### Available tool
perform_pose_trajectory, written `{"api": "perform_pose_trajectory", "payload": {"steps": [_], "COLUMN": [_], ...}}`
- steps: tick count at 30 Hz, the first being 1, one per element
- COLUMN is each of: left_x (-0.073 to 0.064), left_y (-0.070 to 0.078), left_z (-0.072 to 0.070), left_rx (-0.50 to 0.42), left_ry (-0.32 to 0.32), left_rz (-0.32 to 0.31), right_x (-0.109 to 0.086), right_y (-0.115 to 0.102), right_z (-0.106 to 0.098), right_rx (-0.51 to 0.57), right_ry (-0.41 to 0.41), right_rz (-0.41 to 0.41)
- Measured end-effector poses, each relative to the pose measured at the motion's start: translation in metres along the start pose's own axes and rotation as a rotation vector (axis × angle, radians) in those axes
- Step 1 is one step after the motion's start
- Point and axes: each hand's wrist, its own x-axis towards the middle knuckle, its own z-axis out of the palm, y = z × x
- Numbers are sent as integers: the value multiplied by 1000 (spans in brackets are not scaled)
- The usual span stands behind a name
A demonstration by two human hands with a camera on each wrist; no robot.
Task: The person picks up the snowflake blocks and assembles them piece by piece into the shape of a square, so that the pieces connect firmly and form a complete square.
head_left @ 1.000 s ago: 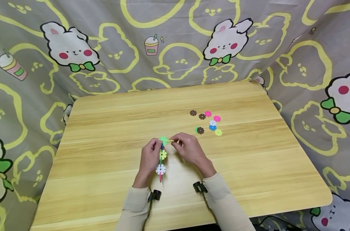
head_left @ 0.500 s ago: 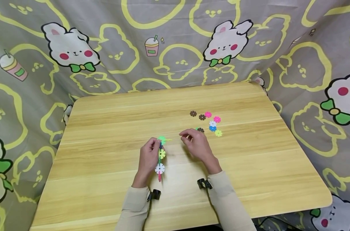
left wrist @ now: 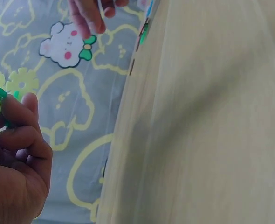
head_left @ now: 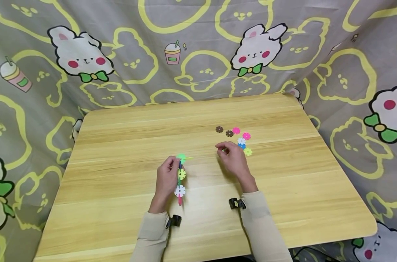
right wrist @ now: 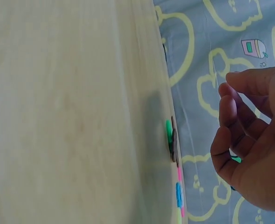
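Observation:
My left hand (head_left: 166, 177) pinches a chain of interlocked plastic snowflake discs near its top. A green disc (head_left: 181, 157) tops the chain, with a yellow disc (head_left: 189, 158) jutting edge-on to the right. Below hang a blue piece, a yellow disc (head_left: 182, 174), a green piece, a white disc (head_left: 180, 190) and a pink one (head_left: 180, 200). In the left wrist view, green and yellow discs (left wrist: 22, 82) show by the fingertips. My right hand (head_left: 234, 160) hovers beside the loose discs, fingers loosely bent, nothing seen between them; it hides part of a green disc (head_left: 222, 149).
Loose discs lie beyond my right hand: brown ones (head_left: 229, 133), pink ones (head_left: 246, 136), a white one (head_left: 241, 141), a blue one (head_left: 242, 146) and a yellow one (head_left: 248, 152). A patterned curtain (head_left: 198, 47) surrounds the wooden table (head_left: 126, 145).
My right hand has let go of the yellow disc at the chain's top and moved right, toward the loose discs. The left hand keeps hold of the chain and has shifted slightly left.

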Motion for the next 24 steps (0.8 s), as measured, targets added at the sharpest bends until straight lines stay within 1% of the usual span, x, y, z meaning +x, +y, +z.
{"api": "perform_pose_trajectory", "payload": {"steps": [10,14,18,21,24], "left_x": [0,0,1,1,1], "left_y": [0,0,-2,-2,-2], "left_z": [-2,-3,-2,-2,-2], "left_rx": [-1,2,5,3,0], "left_ry": [5,5,7,8,9], "left_rz": [-1,-4,-2,3,6], "right_x": [4,6,8,9,11], "right_y": [8,12,16,20,22], "right_z": [-4,-7,-9,-10,-11], "right_rx": [4,-18,-54,-78,-92], "right_ry": [-19,-29,-63,-95,-111], "right_rz": [73,137,233,271,274]}}
